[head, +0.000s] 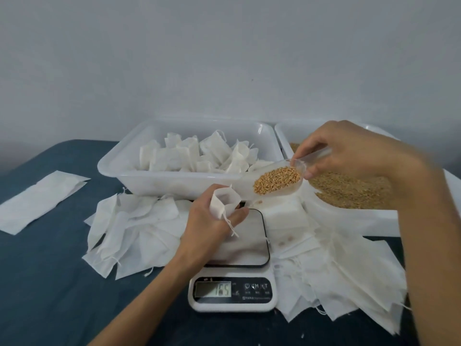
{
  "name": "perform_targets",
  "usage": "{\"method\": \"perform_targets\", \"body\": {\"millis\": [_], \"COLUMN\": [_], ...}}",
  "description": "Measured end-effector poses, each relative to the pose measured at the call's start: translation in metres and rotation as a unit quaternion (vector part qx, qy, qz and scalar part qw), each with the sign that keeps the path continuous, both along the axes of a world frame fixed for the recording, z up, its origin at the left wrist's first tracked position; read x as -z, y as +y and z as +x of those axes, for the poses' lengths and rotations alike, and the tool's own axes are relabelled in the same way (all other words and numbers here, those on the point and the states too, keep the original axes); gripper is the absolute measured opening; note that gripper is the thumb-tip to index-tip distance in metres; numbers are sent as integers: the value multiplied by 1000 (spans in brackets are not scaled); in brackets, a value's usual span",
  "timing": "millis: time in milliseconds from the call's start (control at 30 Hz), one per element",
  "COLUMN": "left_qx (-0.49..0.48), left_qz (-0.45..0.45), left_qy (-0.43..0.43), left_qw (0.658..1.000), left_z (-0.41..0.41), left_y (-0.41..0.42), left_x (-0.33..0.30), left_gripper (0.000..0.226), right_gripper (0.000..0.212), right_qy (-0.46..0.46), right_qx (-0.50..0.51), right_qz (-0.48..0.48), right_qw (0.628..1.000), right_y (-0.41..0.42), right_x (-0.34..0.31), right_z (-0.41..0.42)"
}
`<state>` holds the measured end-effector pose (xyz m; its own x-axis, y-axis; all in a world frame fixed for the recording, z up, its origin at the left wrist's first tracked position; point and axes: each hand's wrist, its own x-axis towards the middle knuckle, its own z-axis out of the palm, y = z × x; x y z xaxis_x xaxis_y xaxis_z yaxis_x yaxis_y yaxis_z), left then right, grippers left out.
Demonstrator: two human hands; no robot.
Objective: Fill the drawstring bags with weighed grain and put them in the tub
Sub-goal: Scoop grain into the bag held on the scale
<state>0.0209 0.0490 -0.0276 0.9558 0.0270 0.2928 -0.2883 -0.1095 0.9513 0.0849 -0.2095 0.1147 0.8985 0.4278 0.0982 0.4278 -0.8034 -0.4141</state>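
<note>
My left hand [212, 221] grips an open bag [224, 201] upright over the scale [234, 278], mouth up so it can take grain, while my right hand [349, 151] pinches the handle of a clear scoop [277, 181] loaded with grain, tilted lip-down just right of the bag mouth and not yet pouring, I judge. The tub [112, 168] of filled bags sits beyond my left hand for a short drop-off, the grain tray [349, 216] under my right hand for refills. Empty bags [134, 231] lie flat left of my left hand and below my right.
</note>
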Motion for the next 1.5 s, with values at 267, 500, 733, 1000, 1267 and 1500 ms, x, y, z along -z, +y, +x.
{"method": "perform_targets", "body": {"millis": [267, 500, 733, 1000, 1267, 1500], "left_qx": [-7, 7, 18, 9, -2, -5], "left_qz": [41, 62, 71, 87, 110, 120], "left_qy": [5, 4, 7, 10, 13, 13], "left_qw": [999, 998, 997, 996, 994, 993], "left_z": [1, 2, -1, -1, -3, -2], "left_y": [-1, 0, -2, -2, -3, -3], "left_x": [5, 6, 4, 4, 1, 3], "left_gripper": [28, 30, 32, 40, 43, 38], "right_gripper": [32, 32, 30, 31, 31, 31], "right_qy": [-1, -34, -40, -41, -43, -64], "right_qx": [-4, 2, 8, 15, 29, 41], "right_qz": [-13, -13, -2, -4, -15, -24], "right_qw": [1000, 999, 999, 999, 999, 997], "right_y": [3, 8, 12, 17, 19, 21], "right_x": [-2, -6, -9, -10, -14, -15], "right_z": [-6, -12, -17, -22, -27, -33]}}
